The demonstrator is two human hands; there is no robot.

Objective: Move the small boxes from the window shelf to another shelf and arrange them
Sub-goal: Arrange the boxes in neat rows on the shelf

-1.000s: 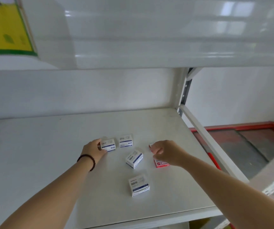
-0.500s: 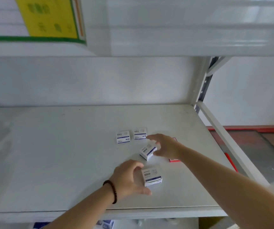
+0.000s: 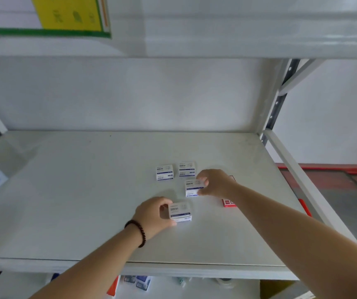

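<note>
While both arms reach over the front edge of the shelf (image 3: 65, 190), the person is busy with arranging, as I judge it.

Left hand: the left hand (image 3: 153, 214) grasps the nearest white box (image 3: 180, 212) from its left side, thumb near the front, fingers curled at the top. This box lies closest to the front edge, apart from the others, so I think it is being pushed or lifted toward the group.

Right hand: the right hand (image 3: 215, 184) pinches the middle white box (image 3: 192, 187) at its right end. The box sits a little turned against the two behind it, so the hold at the end probably serves to turn it straight.

Back pair: two white boxes (image 3: 165, 172) and (image 3: 186, 169) lie flat side by side, nearly touching, toward the back wall. They look already placed, as the start of a row.

Red box: a red box (image 3: 229, 202) lies under the right forearm, toward the right edge, mostly hidden. Whether it belongs in the same row, I cannot tell.

Where the task's things are: all five boxes are on this shelf, right of its middle. The window shelf is not visible.

Left to do: two white boxes and maybe the red one must still join the row.

Risk: the boxes seem light and can slide on the smooth surface, so a gentle push is enough.
</note>
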